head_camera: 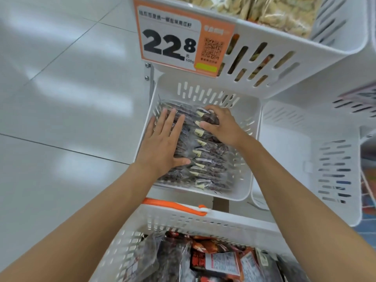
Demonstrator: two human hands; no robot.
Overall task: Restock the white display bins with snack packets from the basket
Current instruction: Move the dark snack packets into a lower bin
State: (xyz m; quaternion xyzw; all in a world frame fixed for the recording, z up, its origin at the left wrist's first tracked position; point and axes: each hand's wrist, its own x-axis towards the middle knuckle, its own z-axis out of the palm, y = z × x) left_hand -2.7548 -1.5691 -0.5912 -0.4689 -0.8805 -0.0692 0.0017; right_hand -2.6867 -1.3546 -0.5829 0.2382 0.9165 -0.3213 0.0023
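Observation:
A white display bin (pixel 251 151) on the lower shelf holds a row of several clear snack packets (pixel 207 159) filled with dark pieces. My left hand (pixel 164 143) lies flat on the left side of the row, fingers straight. My right hand (pixel 221 125) grips one dark packet (pixel 211 119) at the far end of the row. Below, near the frame's bottom, the white basket (pixel 183 219) with an orange handle (pixel 175 206) holds more packets, some red and orange (pixel 221 259).
An upper white bin (pixel 305 64) with pale snack bags overhangs the lower one and carries an orange price tag (pixel 179 37). Another white bin (pixel 335 169) stands to the right. White tiled floor (pixel 61 98) lies on the left.

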